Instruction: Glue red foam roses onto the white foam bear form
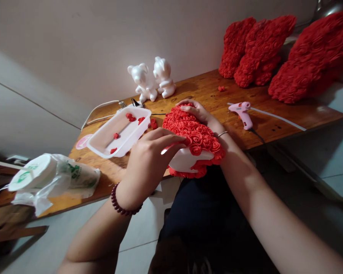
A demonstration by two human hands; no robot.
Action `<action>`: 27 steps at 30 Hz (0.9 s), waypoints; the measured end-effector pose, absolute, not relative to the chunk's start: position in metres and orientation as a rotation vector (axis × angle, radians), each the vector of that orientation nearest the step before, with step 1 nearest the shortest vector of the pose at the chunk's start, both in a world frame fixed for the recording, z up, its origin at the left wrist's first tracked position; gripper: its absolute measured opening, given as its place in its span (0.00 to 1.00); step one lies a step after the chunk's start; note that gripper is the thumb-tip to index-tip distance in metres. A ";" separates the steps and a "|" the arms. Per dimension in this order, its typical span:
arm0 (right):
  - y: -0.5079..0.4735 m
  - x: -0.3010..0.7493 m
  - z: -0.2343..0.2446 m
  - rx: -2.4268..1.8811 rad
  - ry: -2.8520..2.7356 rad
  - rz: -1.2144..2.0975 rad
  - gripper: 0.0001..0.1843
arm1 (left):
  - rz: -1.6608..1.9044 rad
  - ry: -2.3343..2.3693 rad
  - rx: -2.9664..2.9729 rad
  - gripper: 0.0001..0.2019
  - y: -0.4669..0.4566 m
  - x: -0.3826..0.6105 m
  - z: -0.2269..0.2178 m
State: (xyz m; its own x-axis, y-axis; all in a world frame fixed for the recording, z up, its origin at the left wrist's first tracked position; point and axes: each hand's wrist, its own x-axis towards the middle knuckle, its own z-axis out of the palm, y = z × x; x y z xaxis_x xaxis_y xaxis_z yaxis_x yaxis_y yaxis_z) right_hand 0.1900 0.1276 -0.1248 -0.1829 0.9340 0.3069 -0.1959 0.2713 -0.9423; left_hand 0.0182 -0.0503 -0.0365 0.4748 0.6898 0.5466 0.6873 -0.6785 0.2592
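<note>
A bear figure (201, 137) covered in red foam roses lies tilted over my lap at the table edge. One patch of its white foam body (183, 160) shows bare on the near side. My right hand (198, 112) is wrapped round the far end of the bear. With thumb and fingertips closed, my left hand (156, 152) presses a red foam rose against the bear beside the bare patch; the fingers partly hide that rose. Left of the bear, a white plastic tub (105, 142) holds a few loose roses, and a red rose cluster (153, 123) lies by its rim.
A pink glue gun (241, 112) with a glue stick lies on the wooden table (200, 89) at right. Two white bear forms (144, 82) stand against the wall. Several red rose-covered figures (263, 45) stand at back right. A bagged paper tub (57, 177) sits at left.
</note>
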 end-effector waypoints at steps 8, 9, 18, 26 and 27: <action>0.110 0.190 -0.122 -0.725 -1.334 1.254 0.10 | 0.663 1.179 3.044 0.10 -0.042 0.020 -0.022; 0.108 0.190 -0.120 -0.719 -1.332 1.261 0.10 | 0.620 1.152 3.072 0.11 -0.040 0.019 -0.019; 0.078 0.193 -0.111 -0.659 -1.266 1.345 0.16 | 0.490 0.989 3.163 0.13 -0.036 0.014 -0.014; 0.106 0.185 -0.113 -0.758 -1.270 1.359 0.08 | 0.471 0.985 3.226 0.14 -0.041 0.015 -0.020; 0.113 0.184 -0.114 -0.767 -1.269 1.363 0.06 | 0.468 0.987 3.213 0.15 -0.041 0.015 -0.021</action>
